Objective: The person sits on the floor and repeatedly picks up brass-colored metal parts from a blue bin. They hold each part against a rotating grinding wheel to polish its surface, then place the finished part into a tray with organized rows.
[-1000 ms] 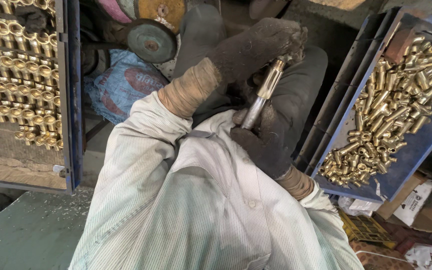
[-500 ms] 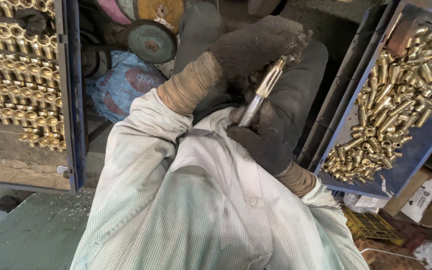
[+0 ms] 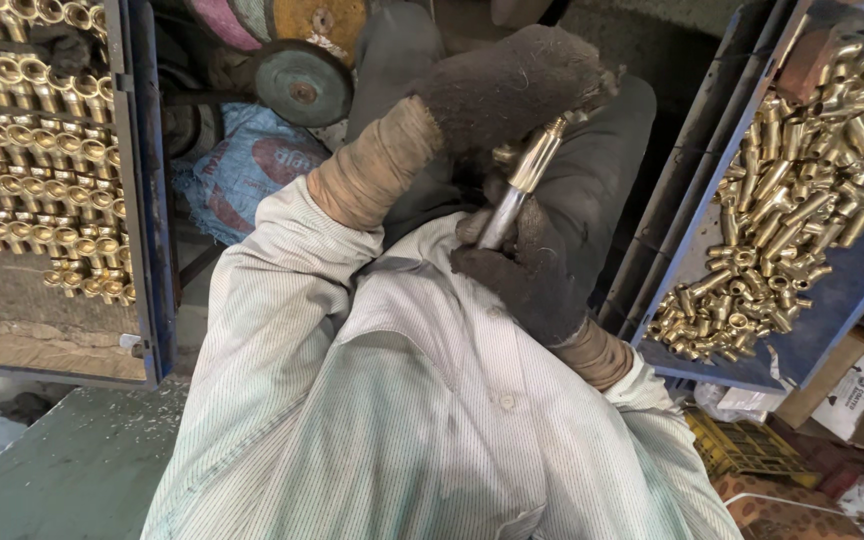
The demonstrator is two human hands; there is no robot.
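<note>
Both my hands wear dark, worn gloves and meet over my lap. My left hand is closed around the upper end of a shiny metal rod-shaped piece with a brass-coloured tip. The lower end of that piece sits in my right hand, just below the left. The piece is tilted, its top leaning to the right. My pale striped sleeves fill the lower middle of the view, with tan cuffs at both wrists.
A blue tray on the left holds neat rows of brass fittings. On the right, another blue tray carries a loose heap of brass fittings. A round grinding wheel and a blue bag lie ahead of my knees.
Both hands keep their grip on the metal piece and have barely shifted. The trays have not moved.
</note>
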